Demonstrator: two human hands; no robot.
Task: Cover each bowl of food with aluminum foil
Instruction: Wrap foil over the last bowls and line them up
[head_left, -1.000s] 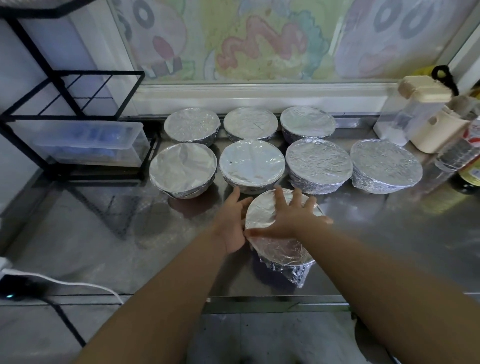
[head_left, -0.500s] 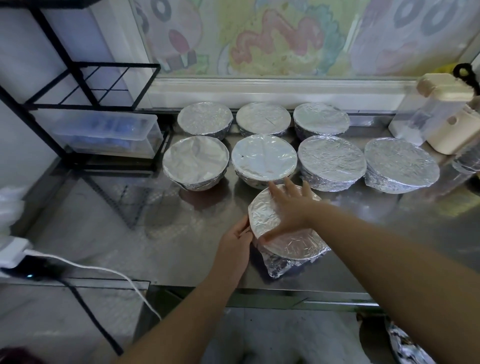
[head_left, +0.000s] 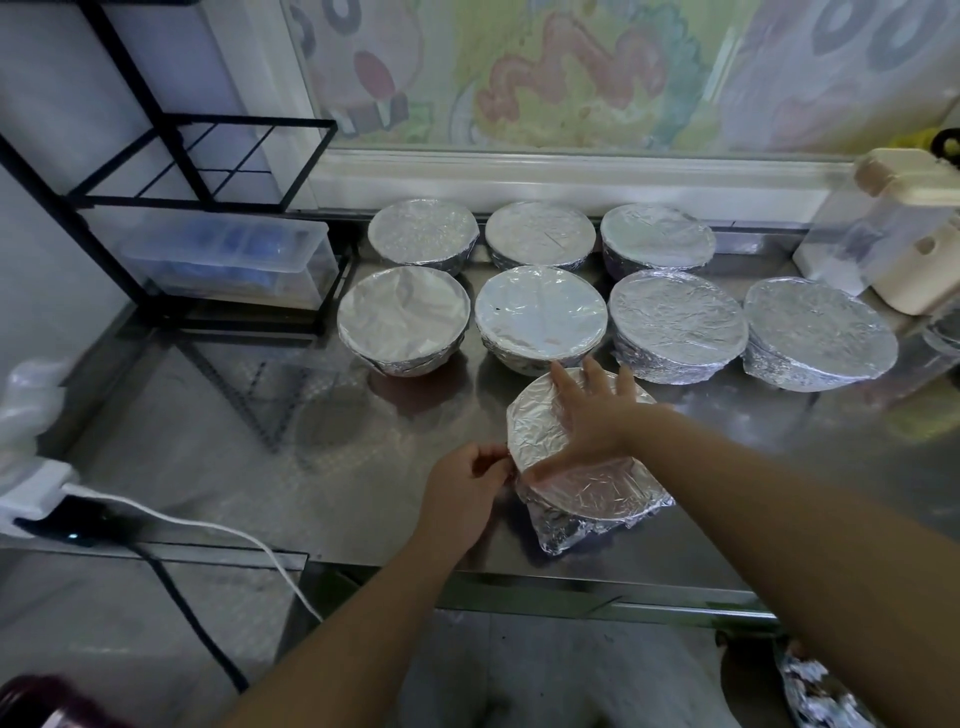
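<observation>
Foil (head_left: 597, 488) covers the nearest bowl (head_left: 551, 515); right hand (head_left: 589, 421) lies flat on top, fingers spread (thumb along the rim), left hand (head_left: 462, 491) pinches the foil's edge.

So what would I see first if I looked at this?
The seven shiny foil-topped bowls in two rows at the back of the counter catch the eye first. In front, the right hand presses flat on an eighth bowl while the left hand pinches its foil at the left edge. Behind is a big colourful drawing.
</observation>
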